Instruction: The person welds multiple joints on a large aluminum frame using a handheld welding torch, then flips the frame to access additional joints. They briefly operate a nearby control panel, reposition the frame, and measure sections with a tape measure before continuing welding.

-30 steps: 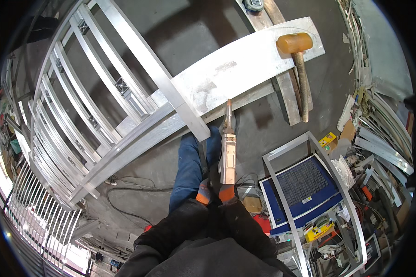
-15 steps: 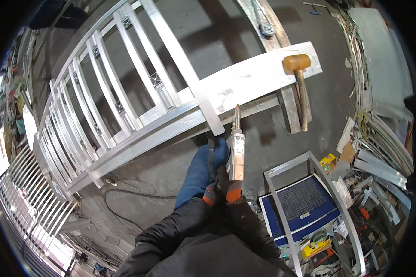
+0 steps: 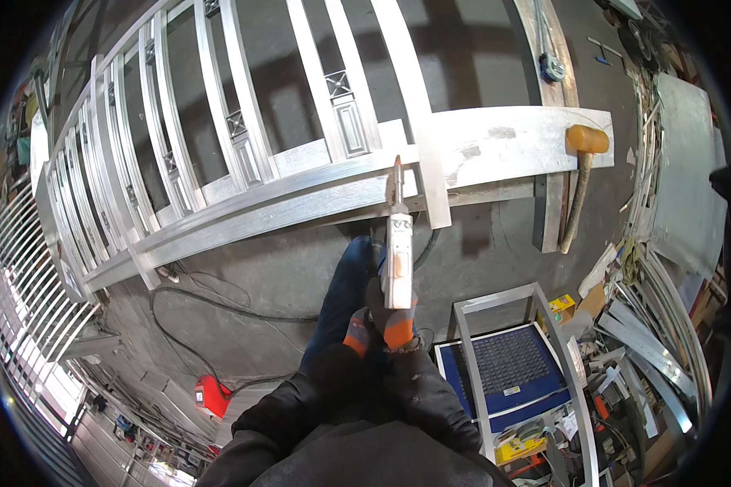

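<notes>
Caulking gun (image 3: 398, 252), white-bodied with a slim nozzle, sits upright in front of the person, its tip touching the silver metal gate frame (image 3: 300, 195) right where the wide flat crossbar (image 3: 512, 142) meets a vertical bar. Both hands are gloved in grey and orange and bunched low on the tool: the right hand (image 3: 400, 326) is closed around the gun's lower body, and the left hand (image 3: 356, 334) is clenched just beside it on the handle end (how tightly the trigger is pressed, I cannot tell).

Compared with a second ago, the view has swung so that the frame lies nearly level across the picture instead of slanting, and far more of its barred length shows to the left. The nozzle stays at the same joint under the crossbar throughout, so the hands have held their place while the head moved; I judge that the work at this seam is going on steadily, not finished.

A rubber mallet (image 3: 581, 174) with an orange-brown head lies on the crossbar's right end, well apart from the hands. Below, near the person's knee, stands a small metal-framed stool (image 3: 536, 316) over a blue crate (image 3: 503, 365), and a black cable (image 3: 219, 304) loops across the concrete floor (image 3: 268, 276) toward a red box (image 3: 211, 396).
</notes>
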A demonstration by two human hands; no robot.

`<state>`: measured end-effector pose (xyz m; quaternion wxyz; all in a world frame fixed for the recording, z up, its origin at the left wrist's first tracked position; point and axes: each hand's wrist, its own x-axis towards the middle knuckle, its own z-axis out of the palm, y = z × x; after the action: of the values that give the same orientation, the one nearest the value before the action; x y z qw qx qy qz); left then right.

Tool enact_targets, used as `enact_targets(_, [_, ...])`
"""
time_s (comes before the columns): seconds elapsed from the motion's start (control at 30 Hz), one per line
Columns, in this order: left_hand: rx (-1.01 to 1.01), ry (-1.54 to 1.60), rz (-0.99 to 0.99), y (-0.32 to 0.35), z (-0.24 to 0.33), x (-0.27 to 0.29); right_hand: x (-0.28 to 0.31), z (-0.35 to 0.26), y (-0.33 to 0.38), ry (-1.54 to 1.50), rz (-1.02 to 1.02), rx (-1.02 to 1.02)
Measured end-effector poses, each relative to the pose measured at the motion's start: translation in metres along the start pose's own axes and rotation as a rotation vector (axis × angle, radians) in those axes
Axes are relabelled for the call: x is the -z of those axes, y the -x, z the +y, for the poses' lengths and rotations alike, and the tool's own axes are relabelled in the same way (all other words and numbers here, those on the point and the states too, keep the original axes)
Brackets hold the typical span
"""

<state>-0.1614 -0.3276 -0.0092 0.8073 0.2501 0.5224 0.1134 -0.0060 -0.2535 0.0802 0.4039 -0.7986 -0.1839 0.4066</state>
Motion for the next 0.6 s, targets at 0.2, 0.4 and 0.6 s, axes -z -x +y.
enact_targets(0.2, [0.004,-0.400,0.028,0.000,-0.032,0.014,-0.014,0.053,0.018,0.058,0.005,-0.070])
enact_targets(0.4, [-0.025,-0.710,-0.041,-0.006,-0.021,0.014,-0.030,0.125,0.027,-0.061,0.032,-0.068])
enact_targets(0.6, [-0.089,-0.667,-0.054,0.006,-0.014,0.016,-0.014,0.101,0.036,0.154,-0.086,-0.132])
